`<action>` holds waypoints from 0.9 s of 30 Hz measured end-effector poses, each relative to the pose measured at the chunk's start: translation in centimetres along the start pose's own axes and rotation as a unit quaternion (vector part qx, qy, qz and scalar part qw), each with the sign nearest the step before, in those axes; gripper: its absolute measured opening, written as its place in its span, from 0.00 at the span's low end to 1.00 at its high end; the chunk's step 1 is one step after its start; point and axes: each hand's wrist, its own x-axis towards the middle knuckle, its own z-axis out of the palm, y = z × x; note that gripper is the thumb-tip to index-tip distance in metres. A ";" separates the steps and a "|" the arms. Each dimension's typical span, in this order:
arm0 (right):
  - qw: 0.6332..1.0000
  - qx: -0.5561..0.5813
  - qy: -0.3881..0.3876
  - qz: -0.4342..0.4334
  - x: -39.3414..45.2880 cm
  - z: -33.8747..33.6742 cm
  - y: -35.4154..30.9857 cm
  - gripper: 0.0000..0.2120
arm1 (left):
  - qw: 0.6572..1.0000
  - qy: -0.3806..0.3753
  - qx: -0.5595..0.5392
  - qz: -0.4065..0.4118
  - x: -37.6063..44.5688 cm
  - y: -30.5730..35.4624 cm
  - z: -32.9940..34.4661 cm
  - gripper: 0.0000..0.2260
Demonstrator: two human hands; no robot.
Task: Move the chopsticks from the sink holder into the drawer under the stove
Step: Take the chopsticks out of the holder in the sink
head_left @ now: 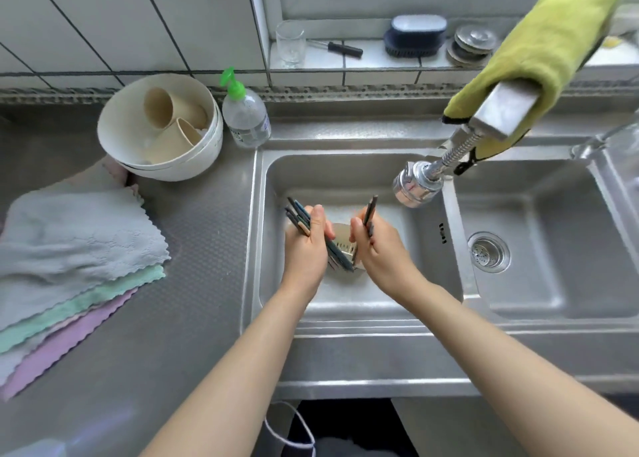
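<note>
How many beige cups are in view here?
2, both lying tipped inside the white bowl on the counter left of the sink: one cup toward the back, one cup in front. None seems hidden.

1. Holder (342, 245): mostly hidden behind both hands; only a slotted beige part shows.
2. Chopsticks (300, 216): middles covered by the left hand (304, 249); count unclear.
3. Green cloth (553, 52): cut off by the top edge.
4. Stacked cloths (79, 249): cut off at left.
</note>
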 end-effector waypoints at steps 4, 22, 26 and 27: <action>0.994 0.061 0.087 0.038 -3.7 -0.9 -1.2 0.14 | 0.999 -0.036 -0.010 -0.009 -2.7 1.8 -0.7 0.23; 0.885 0.203 0.401 0.119 -21.0 -12.0 -1.9 0.16 | 0.969 -0.242 -0.039 0.037 -14.4 7.8 8.2 0.23; 0.861 0.185 0.452 0.139 -27.3 -14.7 -0.6 0.15 | 0.950 -0.307 -0.038 0.036 -19.6 7.8 12.2 0.23; 0.853 0.182 0.467 0.144 -29.1 -15.3 -0.2 0.14 | 0.945 -0.322 -0.032 0.037 -21.1 7.6 13.3 0.23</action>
